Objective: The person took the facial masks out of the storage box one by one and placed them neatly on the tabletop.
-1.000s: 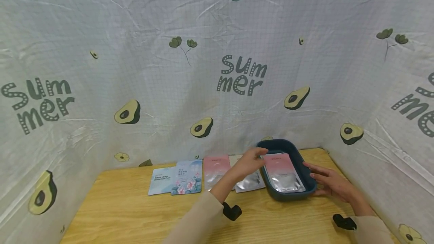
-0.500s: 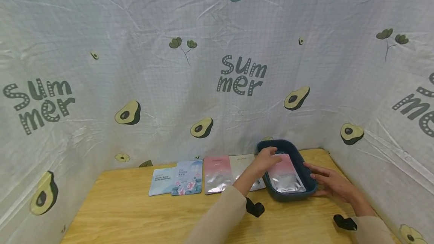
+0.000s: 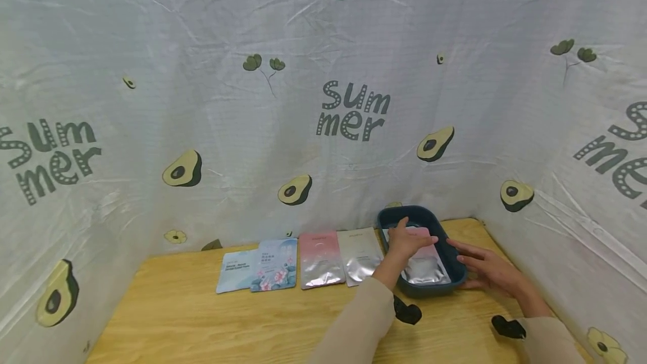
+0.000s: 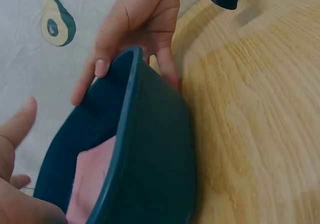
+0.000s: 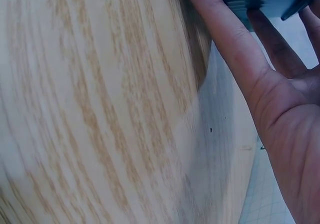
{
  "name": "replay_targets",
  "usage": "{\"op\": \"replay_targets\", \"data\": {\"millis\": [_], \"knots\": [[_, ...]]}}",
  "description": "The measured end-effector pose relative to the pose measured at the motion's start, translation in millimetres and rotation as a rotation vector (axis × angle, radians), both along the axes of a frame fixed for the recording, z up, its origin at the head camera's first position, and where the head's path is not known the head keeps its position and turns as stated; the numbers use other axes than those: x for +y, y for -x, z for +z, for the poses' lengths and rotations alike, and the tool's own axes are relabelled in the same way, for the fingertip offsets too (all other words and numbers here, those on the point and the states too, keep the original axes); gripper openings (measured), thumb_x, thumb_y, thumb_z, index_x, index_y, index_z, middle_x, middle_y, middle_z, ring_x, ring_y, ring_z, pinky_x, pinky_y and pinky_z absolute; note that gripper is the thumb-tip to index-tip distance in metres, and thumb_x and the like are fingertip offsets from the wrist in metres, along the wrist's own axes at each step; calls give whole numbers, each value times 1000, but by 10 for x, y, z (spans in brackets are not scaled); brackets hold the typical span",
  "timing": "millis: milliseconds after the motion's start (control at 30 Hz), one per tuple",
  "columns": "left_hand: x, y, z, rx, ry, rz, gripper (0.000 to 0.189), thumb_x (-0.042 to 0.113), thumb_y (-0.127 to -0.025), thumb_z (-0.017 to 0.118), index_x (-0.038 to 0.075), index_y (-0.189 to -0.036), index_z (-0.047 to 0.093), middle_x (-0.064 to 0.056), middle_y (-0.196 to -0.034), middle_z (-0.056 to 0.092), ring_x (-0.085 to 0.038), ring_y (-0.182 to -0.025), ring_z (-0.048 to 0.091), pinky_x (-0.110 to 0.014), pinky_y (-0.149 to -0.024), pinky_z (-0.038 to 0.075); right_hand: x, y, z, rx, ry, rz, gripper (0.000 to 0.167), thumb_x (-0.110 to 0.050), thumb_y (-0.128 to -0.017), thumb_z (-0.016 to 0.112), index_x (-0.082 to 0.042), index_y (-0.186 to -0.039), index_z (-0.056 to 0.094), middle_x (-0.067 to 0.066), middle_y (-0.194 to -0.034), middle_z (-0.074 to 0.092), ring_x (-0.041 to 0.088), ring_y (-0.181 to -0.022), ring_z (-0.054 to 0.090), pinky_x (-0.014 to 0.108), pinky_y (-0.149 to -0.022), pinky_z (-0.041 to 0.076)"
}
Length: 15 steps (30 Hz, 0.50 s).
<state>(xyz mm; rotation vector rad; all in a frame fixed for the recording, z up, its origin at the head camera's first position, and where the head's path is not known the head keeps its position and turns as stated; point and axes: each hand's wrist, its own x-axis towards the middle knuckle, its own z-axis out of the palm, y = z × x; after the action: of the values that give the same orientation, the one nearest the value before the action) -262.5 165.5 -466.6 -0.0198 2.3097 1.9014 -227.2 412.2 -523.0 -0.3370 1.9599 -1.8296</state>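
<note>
A dark blue plastic basket [image 3: 436, 291] stands at the table's right end. Inside lies a pink-and-silver sachet [image 3: 427, 268], with a pale edge of something showing beside it. Over the sachet's upper left part, my left hand [image 3: 406, 243] is spread, thumb and fingers apart; whether it touches the sachet is hard to tell. My right hand [image 3: 492, 271] rests against the basket's right side with extended fingers. In the left wrist view, one of its fingertips lies at the rim, while other fingers reach along the outside.
Left of the basket, flat sachets line the back of the table: a cream-and-silver one [image 3: 360, 257], a pink-and-silver one [image 3: 320, 260], and a blue floral one [image 3: 275, 265] overlapping a light blue one [image 3: 237, 270]. A printed white curtain [image 3: 227, 128] hangs behind.
My left hand has moved right, from the pink sachet's left edge to above it inside the basket. The cream sachet now shows more fully. My right hand stays at the basket.
</note>
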Motion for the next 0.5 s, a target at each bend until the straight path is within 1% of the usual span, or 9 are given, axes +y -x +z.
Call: {"op": "replay_targets", "data": {"millis": [100, 200, 267, 333, 433, 467, 500], "knots": [[9, -11, -3, 25, 34, 23, 87, 26, -72, 95, 14, -148, 53, -28, -158, 31, -48, -141, 36, -59, -109, 40, -13, 7, 10, 15, -7, 10, 58, -16, -112, 41, -12, -164, 16, 31, -164, -5, 4, -127, 52, 62, -93, 51], [21, -23, -6, 20, 70, 28, 90, 31, -70, 96, 18, -148, 54, -25, -158, 33, -49, -141, 35, -60, -109, 40, -24, 2, 14, 20, -14, 8, 57, -16, -111, 42, -13, -164, 18, 31, -164, -4, 2, -126, 52, 61, -93, 51], [24, -32, -10, 12, 66, 30, 90, 31, -69, 96, 19, -148, 54, -24, -159, 31, -50, -142, 33, -61, -109, 39, -31, -3, 12, 25, -11, 16, 57, -16, -111, 41, -14, -164, 19, 31, -164, -3, 2, -126, 52, 61, -93, 51], [20, -41, -10, 8, 50, 24, 91, 31, -69, 97, 20, -148, 54, -23, -160, 31, -51, -142, 32, -62, -108, 40, -31, -5, 5, 15, -4, 14, 56, -16, -111, 41, -17, -164, 21, 25, -165, 4, 2, -127, 51, 61, -94, 51], [16, -36, -15, 16, 52, 2, 93, 32, -68, 97, 22, -149, 53, -22, -160, 32, -51, -142, 32, -61, -107, 41, -17, -3, -9, 11, 4, 6, 55, -16, -111, 41, -19, -163, 23, 11, -164, 18, 3, -127, 51, 61, -94, 51], [9, -33, -15, 21, 54, -7, 93, 32, -68, 97, 22, -149, 52, -22, -160, 32, -51, -142, 32, -60, -108, 41, -15, 1, -13, -2, 5, -4, 55, -17, -111, 41, -20, -163, 24, 7, -163, 20, 3, -127, 51, 61, -95, 51], [2, -31, -12, 27, 64, -13, 93, 33, -68, 97, 23, -150, 52, -22, -159, 32, -50, -142, 33, -60, -107, 41, -16, 5, -14, -9, 8, -10, 55, -17, -111, 42, -20, -163, 24, 6, -163, 20, 4, -128, 51, 61, -95, 50]]}}
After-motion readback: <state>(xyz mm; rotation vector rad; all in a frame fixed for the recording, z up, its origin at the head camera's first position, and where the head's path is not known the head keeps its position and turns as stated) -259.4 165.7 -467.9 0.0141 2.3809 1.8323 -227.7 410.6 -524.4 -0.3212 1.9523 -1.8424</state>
